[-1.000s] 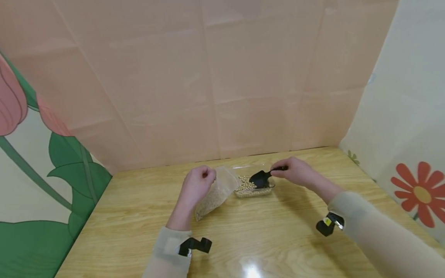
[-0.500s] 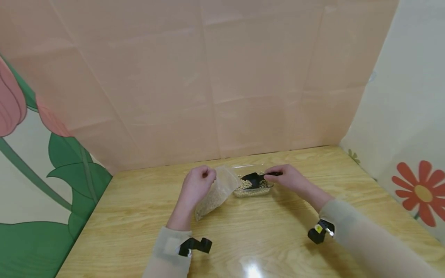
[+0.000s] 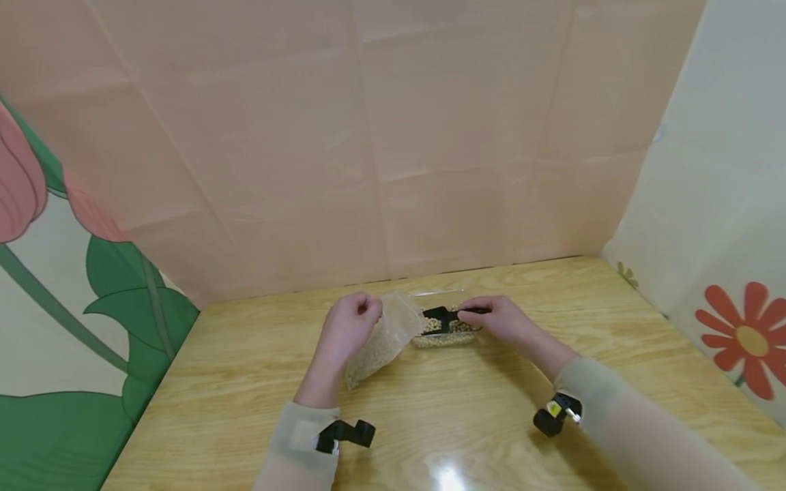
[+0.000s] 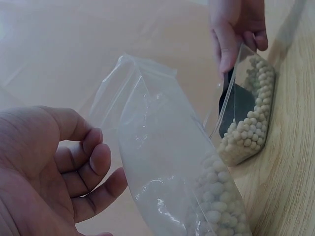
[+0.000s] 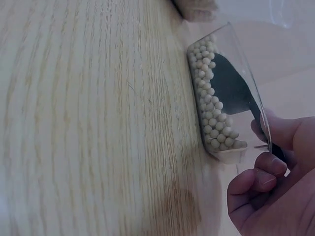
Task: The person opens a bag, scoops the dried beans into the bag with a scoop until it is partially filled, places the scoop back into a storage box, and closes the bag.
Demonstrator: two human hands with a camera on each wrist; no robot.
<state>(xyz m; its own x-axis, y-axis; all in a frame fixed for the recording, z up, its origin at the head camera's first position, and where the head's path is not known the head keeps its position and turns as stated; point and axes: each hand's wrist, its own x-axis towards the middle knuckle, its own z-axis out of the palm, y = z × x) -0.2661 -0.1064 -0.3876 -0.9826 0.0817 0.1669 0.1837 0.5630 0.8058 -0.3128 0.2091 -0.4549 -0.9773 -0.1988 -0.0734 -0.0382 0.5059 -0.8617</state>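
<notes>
My left hand (image 3: 351, 326) pinches the upper edge of a clear plastic bag (image 3: 383, 341). The bag hangs tilted, its mouth towards the container, and pale round balls (image 4: 219, 201) fill its lower part. Between the thumb and fingers of my right hand (image 3: 502, 318) is the handle of a small black shovel (image 3: 439, 315). The shovel's blade (image 5: 229, 88) dips among the pale balls (image 5: 211, 118) inside a clear rectangular container (image 3: 445, 339). That container stands on the table just right of the bag.
The wood-grain table (image 3: 245, 382) reaches back to a pink sheet (image 3: 295, 170) hung behind it. Walls with a painted tulip (image 3: 18, 170) and a red flower (image 3: 746, 341) flank it. Black camera mounts (image 3: 346, 434) sit on both sleeves.
My right hand has moved left and slightly lower with the shovel, bringing its blade down among the balls and towards the bag. The left hand and bag have stayed nearly still.
</notes>
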